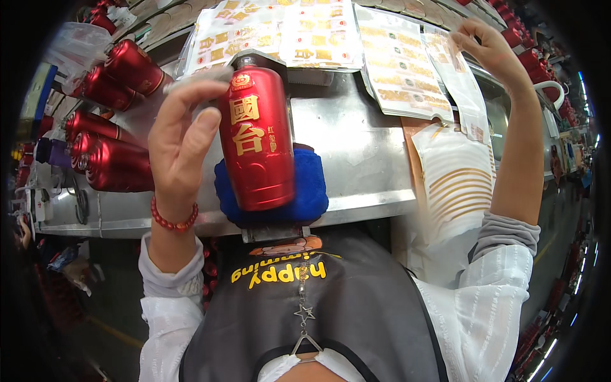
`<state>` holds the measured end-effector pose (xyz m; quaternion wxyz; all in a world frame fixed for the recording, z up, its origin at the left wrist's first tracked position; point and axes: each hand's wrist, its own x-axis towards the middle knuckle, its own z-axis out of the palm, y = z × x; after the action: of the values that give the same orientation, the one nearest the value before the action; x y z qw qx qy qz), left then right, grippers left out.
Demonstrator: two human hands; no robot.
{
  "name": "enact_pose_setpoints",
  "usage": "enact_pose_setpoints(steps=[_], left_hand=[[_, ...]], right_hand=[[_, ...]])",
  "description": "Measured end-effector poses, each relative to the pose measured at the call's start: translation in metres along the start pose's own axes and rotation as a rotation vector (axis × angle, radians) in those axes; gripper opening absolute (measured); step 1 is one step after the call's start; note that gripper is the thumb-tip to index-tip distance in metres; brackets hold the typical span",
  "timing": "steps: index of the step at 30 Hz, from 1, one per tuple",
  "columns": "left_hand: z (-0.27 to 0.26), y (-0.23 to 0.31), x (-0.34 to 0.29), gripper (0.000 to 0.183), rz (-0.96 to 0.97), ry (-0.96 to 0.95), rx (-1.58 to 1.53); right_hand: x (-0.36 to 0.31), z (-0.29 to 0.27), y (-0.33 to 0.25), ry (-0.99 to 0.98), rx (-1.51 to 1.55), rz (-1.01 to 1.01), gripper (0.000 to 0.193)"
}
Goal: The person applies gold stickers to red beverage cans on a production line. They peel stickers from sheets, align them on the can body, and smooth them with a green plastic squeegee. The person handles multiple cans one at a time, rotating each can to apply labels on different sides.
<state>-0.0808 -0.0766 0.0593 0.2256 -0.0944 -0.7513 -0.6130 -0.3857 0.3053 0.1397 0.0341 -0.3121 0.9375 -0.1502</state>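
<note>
A glossy red bottle (pixel 258 137) with gold characters lies tilted on a blue padded rest (pixel 312 184), its neck pointing away from me. My left hand (pixel 181 137), with a red bead bracelet at the wrist, is beside the bottle's upper left. Its thumb and index finger are apart, the index tip close to the bottle's shoulder. A blurred pale grey covering or cloth (pixel 200 77) shows along the fingers. Far right, my right hand (pixel 490 51) bends its fingers together over the top of a narrow label strip (pixel 468 95); what lies between the fingertips is hidden.
Several red bottles (pixel 121 162) lie at the left of the metal bench (pixel 356 146). Sheets of gold labels (pixel 321 35) stand along the back, with another label stack (pixel 404 70) to their right. White sheets with gold curved strips (pixel 455 178) hang at the right edge.
</note>
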Motion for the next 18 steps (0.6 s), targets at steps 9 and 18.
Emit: enact_pose_setpoints(steps=[9,18], left_hand=[[0.031,0.038,0.103,0.076,0.124,-0.482,-0.079],[-0.025,0.038,0.023,0.016,-0.179,-0.689,-0.42]], right_hand=[[-0.052,-0.026,-0.216,0.061,-0.134,-0.675,0.016],[-0.071,0.014,-0.232,0.025,0.362,-0.785,0.019]])
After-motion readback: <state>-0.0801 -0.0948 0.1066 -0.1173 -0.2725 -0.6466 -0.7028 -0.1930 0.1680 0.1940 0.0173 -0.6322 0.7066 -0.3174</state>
